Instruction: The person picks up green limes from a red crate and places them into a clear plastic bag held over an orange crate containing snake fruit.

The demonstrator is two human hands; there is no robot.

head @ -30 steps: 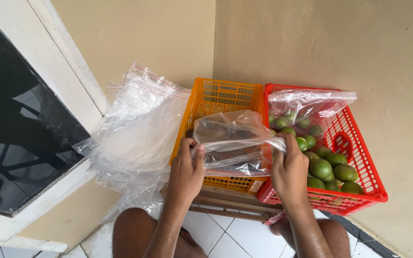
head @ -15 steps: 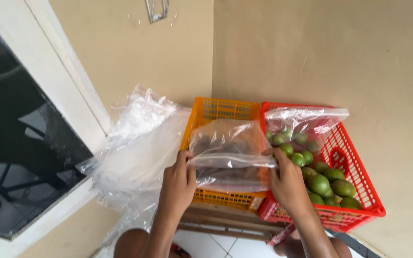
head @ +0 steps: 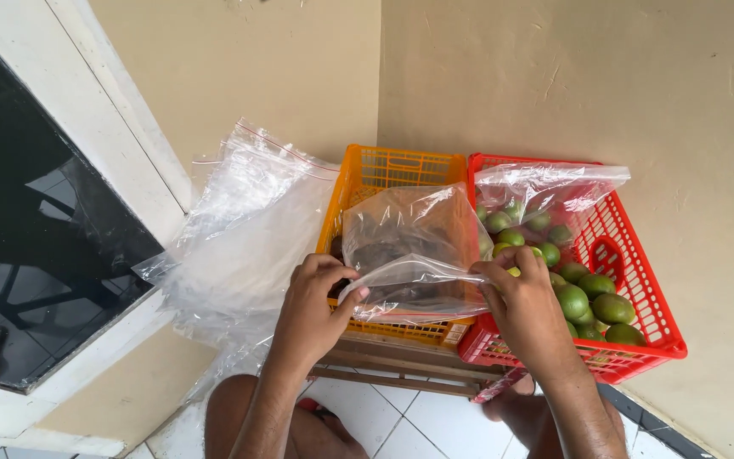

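My left hand [head: 314, 308] and my right hand [head: 523, 304] both pinch the top edge of a clear plastic bag [head: 409, 246], one at each end, stretching it flat over the orange basket [head: 384, 170]. Something dark shows through the bag; I cannot tell whether it is in the bag or in the basket below. To the right stands a red basket [head: 639, 280] full of green limes [head: 592, 297], with another clear bag of limes [head: 545, 200] lying on top at its far end.
A pile of clear zip bags [head: 239, 238] leans against the wall left of the orange basket. Both baskets rest on a wooden bench [head: 401, 370] in a beige corner. A dark window [head: 27, 229] is at left. My knees and white floor tiles [head: 384, 425] are below.
The view has tilted down slightly. My hands have shifted along the bag's top edge, which is now pulled straighter and flatter between them.
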